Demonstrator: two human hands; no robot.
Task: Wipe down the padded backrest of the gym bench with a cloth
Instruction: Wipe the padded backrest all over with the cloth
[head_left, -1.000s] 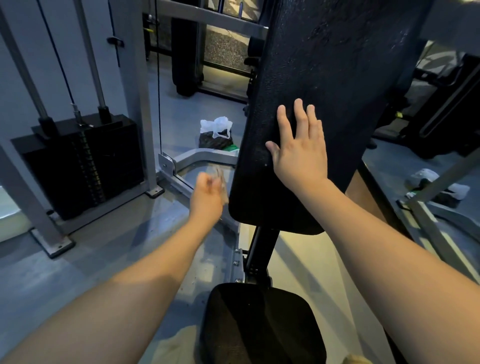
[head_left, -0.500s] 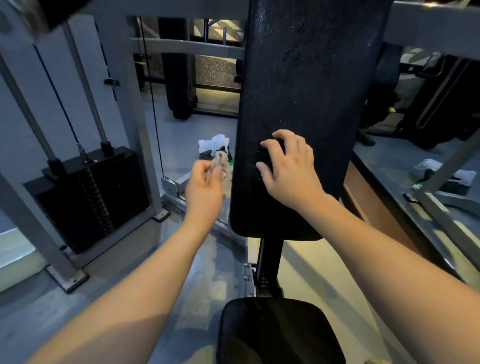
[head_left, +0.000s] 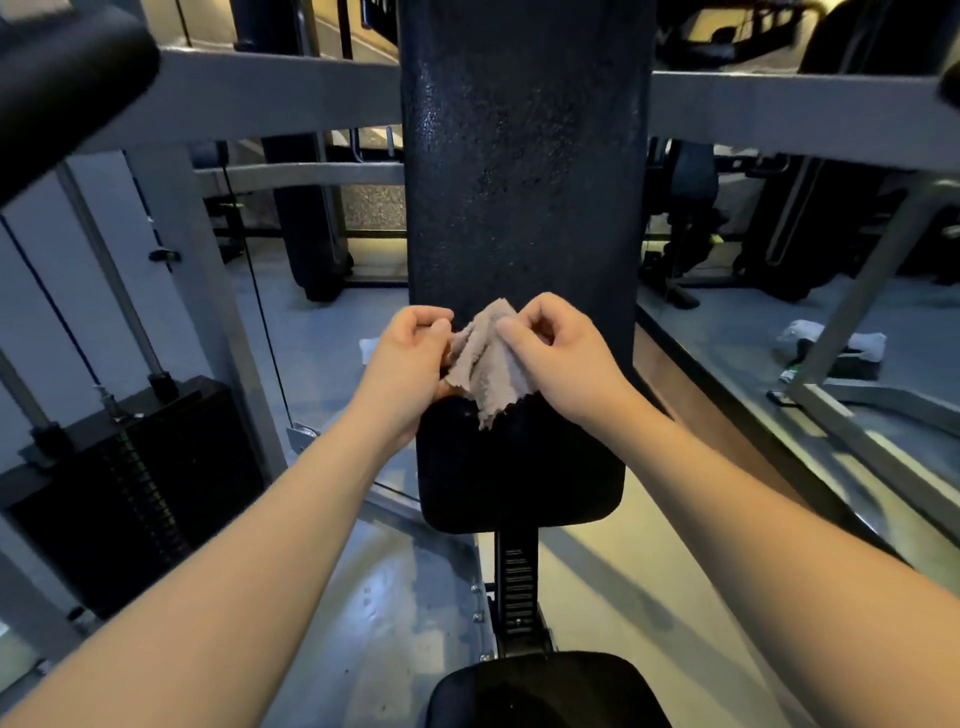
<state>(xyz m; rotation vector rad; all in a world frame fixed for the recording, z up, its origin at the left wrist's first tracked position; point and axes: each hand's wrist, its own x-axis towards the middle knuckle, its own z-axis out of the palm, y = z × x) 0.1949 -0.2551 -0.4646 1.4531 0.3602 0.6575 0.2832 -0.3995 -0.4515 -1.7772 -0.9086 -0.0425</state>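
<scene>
Both hands pinch the cloth (head_left: 485, 358): left hand (head_left: 410, 358) on its left edge, right hand (head_left: 550, 348) on the right. Backrest (head_left: 524, 182) sits directly behind, long axis vertical, equidistant; wipe not started imo.

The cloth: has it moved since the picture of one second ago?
Yes. The cloth moved right: earlier it was left of the backrest, now it is in front of it, pinched by the left hand and right hand.

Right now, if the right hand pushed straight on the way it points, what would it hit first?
Probably the black backrest: the right hand, pinching the cloth together with the left hand, points into it. The gap between them is unclear.
</scene>
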